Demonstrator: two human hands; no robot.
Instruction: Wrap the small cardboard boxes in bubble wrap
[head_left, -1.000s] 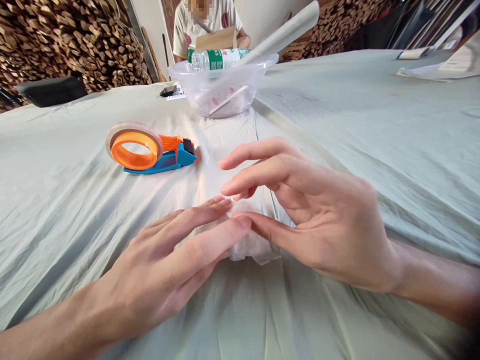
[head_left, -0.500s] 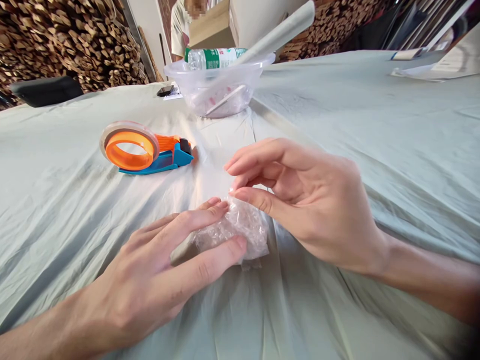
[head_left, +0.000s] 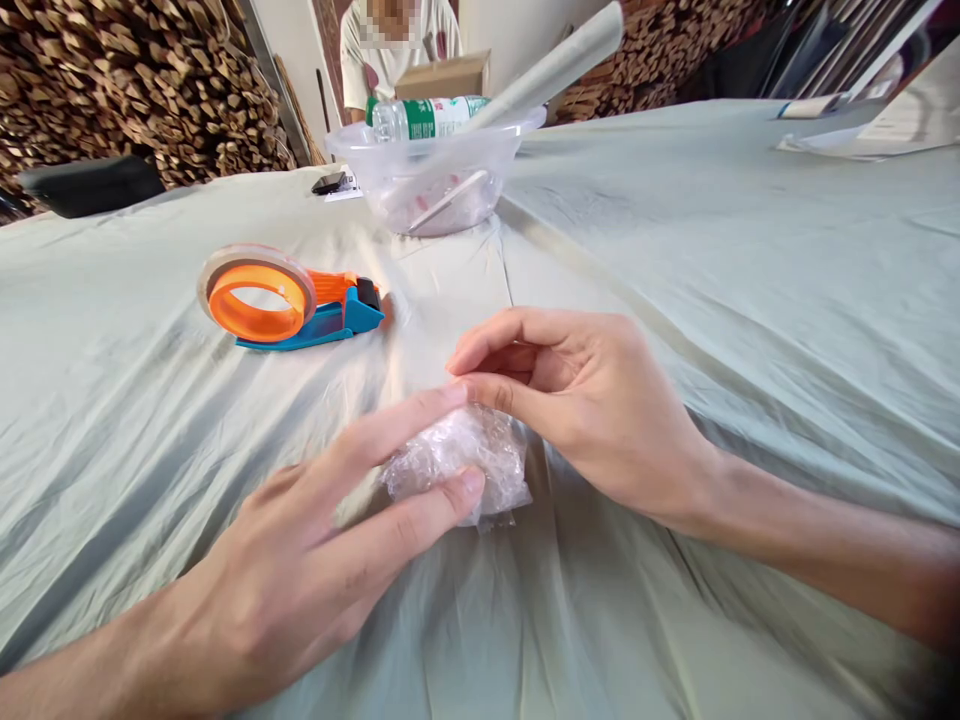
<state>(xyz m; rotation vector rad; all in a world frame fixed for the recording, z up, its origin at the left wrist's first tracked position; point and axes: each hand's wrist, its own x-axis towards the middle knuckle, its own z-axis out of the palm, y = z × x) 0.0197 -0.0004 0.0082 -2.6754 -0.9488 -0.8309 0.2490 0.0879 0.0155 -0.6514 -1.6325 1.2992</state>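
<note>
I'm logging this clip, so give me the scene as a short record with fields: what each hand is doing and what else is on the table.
left hand: left hand holds the bubble-wrap bundle between thumb and fingers
right hand: right hand pinches the bundle's top edge
surface: table under grey-green cloth
nearby: orange tape dispenser, apart from the hands
far side: clear plastic bowl, water bottle lying across it; a seated person behind

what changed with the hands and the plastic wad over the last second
The right hand curled its spread fingers in and now pinches the top of the bubble wrap wad. The left hand lifted its forefinger over the wad, thumb on its near edge. The tape dispenser and bowl stayed put.
</note>
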